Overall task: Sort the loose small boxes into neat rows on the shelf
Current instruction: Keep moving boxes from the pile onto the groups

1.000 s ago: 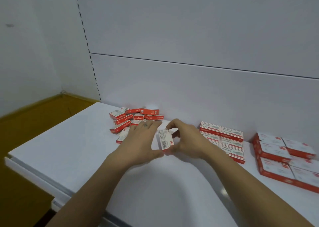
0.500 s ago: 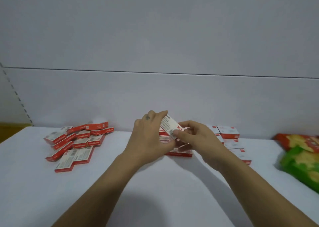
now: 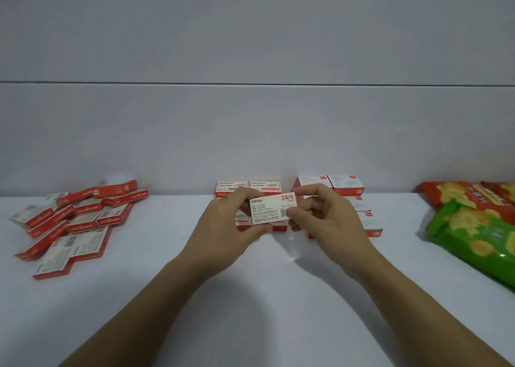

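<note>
A small white and red box (image 3: pixel 271 208) marked 24/6 is held between both hands above the white shelf (image 3: pixel 250 297), its printed face turned toward me. My left hand (image 3: pixel 227 228) pinches its left end and my right hand (image 3: pixel 324 218) pinches its right end. Right behind it stands a neat stack of the same boxes (image 3: pixel 248 188). A second tidy stack (image 3: pixel 347 188) sits just to the right, partly hidden by my right hand. A loose pile of red and white boxes (image 3: pixel 75 221) lies at the left of the shelf.
Green and orange snack bags (image 3: pixel 473 227) lie at the right end of the shelf. The white back wall (image 3: pixel 250 129) rises straight behind the boxes. Bare shelf surface stretches between the pile and the stacks and in front of my arms.
My view has swung right, away from the shelf's left end. Both hands carried the box to the neat stacks and turned it from tilted to level, face toward me.
</note>
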Demonstrator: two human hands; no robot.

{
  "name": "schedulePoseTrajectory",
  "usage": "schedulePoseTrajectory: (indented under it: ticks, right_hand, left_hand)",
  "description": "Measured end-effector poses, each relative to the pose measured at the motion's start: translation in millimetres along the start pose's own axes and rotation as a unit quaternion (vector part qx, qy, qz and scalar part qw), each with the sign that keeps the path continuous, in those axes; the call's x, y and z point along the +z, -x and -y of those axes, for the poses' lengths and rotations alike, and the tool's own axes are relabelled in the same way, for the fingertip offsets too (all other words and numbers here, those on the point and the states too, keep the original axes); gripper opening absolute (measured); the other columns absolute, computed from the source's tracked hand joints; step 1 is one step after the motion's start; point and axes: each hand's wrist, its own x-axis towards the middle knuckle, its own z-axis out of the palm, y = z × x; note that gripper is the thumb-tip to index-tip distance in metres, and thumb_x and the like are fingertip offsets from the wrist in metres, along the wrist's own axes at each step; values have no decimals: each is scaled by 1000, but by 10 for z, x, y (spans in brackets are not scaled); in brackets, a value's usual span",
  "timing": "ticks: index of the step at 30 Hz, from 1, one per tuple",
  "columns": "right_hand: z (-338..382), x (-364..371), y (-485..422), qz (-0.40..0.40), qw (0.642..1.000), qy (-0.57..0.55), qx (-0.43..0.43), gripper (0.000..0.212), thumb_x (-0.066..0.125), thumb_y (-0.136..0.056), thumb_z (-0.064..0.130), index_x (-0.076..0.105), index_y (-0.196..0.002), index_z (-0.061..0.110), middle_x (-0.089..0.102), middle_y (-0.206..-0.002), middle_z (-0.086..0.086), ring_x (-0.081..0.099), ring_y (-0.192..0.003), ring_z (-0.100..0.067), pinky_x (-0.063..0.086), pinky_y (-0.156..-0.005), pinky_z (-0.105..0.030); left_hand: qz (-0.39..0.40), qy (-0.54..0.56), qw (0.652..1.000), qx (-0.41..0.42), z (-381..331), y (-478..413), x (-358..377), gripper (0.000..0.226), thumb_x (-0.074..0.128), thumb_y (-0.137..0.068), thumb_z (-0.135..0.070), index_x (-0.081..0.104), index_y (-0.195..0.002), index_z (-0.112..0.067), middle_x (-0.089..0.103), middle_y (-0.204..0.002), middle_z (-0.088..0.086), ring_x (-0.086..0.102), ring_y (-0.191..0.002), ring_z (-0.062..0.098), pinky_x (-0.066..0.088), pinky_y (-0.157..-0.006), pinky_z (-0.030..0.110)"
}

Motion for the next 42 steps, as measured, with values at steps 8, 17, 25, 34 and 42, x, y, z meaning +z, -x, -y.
schedulePoseTrajectory:
  ticks: [8,17,25,34,42]
  right_hand:
    - [-37,38,35,-51,998,29,-6,27,72,-81,4,67,-99,24,75,-90,2,71,-74,-22,58,-66,-27]
    - [-65,90,96,-77,991,106,-24,30,71,-83,15,63,-110,27,71,-96,12,69,-81,-8,59,-73,-27]
    - [-22,212,204,-4,980,196,-24,55,78,-67,49,43,-109,53,52,-97,37,54,-94,13,45,-70,-7]
    - [38,104,162,94,993,-51,47,42,74,-81,10,60,-119,16,73,-103,0,69,-97,-13,56,-84,-26]
    - [20,-15,67,51,990,-109,74,21,52,-93,1,67,-108,5,75,-98,-9,71,-93,-27,59,-79,-36]
  left_hand:
    - [-21,95,995,-9,3,50,61,47,84,-71,-12,60,-102,-38,69,-91,-15,65,-88,5,55,-77,20]
    - [-7,91,996,1,-37,87,113,41,83,-71,-26,54,-97,-39,64,-91,-24,62,-92,-7,52,-73,11]
    - [-38,-13,993,111,32,152,253,48,75,-74,-30,48,-113,-35,64,-114,-8,57,-105,13,56,-82,33]
    - [-12,-30,996,89,44,80,228,45,63,-77,-53,51,-118,-39,56,-116,-12,53,-102,6,49,-87,35]
    - [-5,123,992,-37,-31,59,109,44,87,-65,-23,58,-95,-38,65,-96,-28,62,-91,-1,50,-72,10]
